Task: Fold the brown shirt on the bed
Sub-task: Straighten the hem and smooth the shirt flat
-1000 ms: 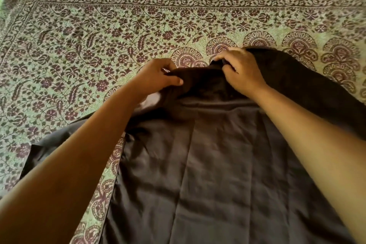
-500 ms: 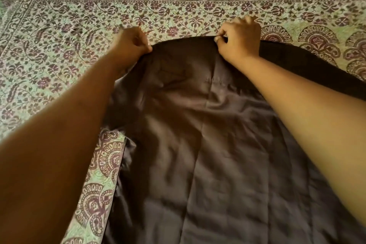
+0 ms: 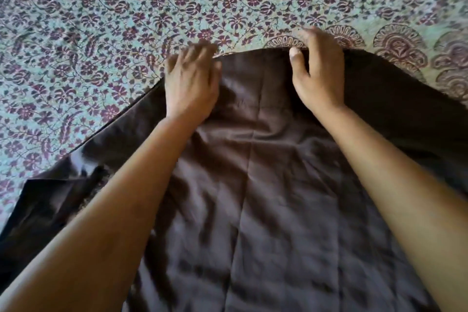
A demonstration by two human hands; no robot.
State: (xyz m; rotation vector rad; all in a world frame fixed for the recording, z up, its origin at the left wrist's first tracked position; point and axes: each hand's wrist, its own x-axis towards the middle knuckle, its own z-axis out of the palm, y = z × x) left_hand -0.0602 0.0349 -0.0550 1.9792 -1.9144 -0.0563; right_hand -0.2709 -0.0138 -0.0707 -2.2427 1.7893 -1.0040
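Left hand (image 3: 191,83) now flat on shirt (image 3: 266,172)

Left hand (image 3: 191,83) and right hand (image 3: 319,76) rest on the shirt (image 3: 253,185) atop the bed (image 3: 101,33).

No text, label, brand, number or sign can be read. The brown shirt (image 3: 253,185) shows plain cloth and seams only. The bedspread (image 3: 101,45) carries a printed floral and paisley pattern with border bands, and no lettering can be made out on it. The far edge is blurred.
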